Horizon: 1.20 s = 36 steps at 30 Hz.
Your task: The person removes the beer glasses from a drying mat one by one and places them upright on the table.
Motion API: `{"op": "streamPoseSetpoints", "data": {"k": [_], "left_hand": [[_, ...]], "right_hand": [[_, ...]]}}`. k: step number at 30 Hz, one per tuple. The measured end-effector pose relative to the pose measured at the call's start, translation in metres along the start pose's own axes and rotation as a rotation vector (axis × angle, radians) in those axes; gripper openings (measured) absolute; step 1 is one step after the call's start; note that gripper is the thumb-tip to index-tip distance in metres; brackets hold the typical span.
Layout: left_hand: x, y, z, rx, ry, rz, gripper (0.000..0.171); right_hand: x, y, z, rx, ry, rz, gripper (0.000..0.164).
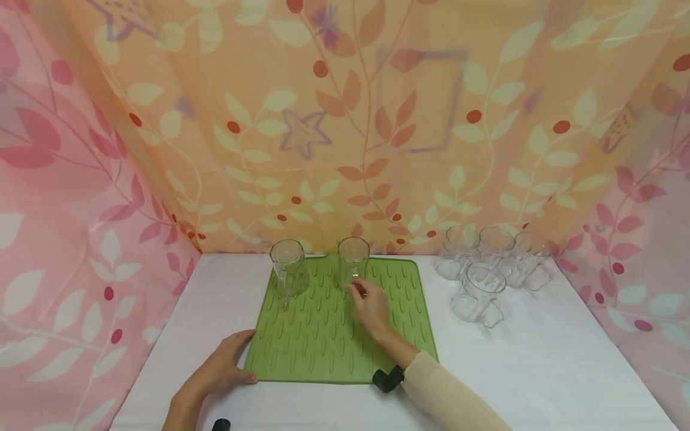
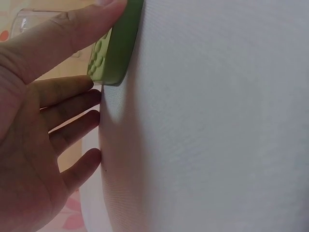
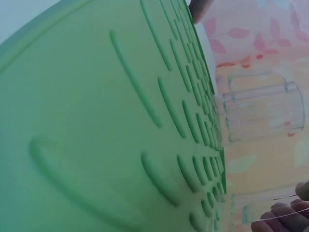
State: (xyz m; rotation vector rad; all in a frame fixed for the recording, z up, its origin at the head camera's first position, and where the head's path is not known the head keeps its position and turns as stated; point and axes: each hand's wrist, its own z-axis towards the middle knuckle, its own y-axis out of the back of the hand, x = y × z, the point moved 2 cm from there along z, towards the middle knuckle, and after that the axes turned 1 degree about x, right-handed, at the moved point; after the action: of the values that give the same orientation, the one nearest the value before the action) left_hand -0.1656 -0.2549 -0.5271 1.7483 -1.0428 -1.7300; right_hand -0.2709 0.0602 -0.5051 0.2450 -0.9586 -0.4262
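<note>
A green ribbed mat [image 1: 312, 350] lies on the white table. Toward its back middle stands a clear glass mug [image 1: 353, 254], and my right hand [image 1: 372, 308] grips it by the handle. The right wrist view catches my right-hand fingers [image 3: 285, 217] at the lower right, curled at that mug, partly cut off by the frame. Another clear glass mug [image 1: 288, 272] stands upright at the mat's back left corner, handle toward me. My left hand [image 1: 221, 362] rests at the mat's front left corner; in the left wrist view its fingers [image 2: 72, 116] are loosely extended.
Several clear glass mugs [image 1: 480, 290] stand grouped upright on the right of the table [image 1: 517, 371]. Patterned cloth [image 1: 345, 120] hangs close behind the mat and along both sides. A black object [image 1: 388, 379] sits at my right wrist.
</note>
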Motion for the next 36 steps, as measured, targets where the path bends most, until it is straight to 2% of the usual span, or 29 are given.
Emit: {"op": "streamPoseSetpoints", "data": {"k": [11, 16, 24, 36], "left_hand": [[0.002, -0.002, 0.002, 0.013, 0.032, -0.007, 0.101], [0.006, -0.004, 0.004, 0.012, 0.04, -0.009, 0.101], [0.004, -0.002, 0.0, 0.012, 0.051, -0.027, 0.1], [0.004, -0.005, 0.0, -0.004, 0.029, -0.021, 0.099]], "right_hand": [[-0.007, 0.023, 0.0, 0.06, -0.013, -0.026, 0.012], [-0.011, 0.029, 0.002, 0.033, -0.018, 0.019, 0.016], [-0.017, 0.039, 0.001, -0.058, -0.014, 0.071, 0.022], [-0.023, 0.059, 0.0, -0.071, 0.018, 0.079, 0.018]]}}
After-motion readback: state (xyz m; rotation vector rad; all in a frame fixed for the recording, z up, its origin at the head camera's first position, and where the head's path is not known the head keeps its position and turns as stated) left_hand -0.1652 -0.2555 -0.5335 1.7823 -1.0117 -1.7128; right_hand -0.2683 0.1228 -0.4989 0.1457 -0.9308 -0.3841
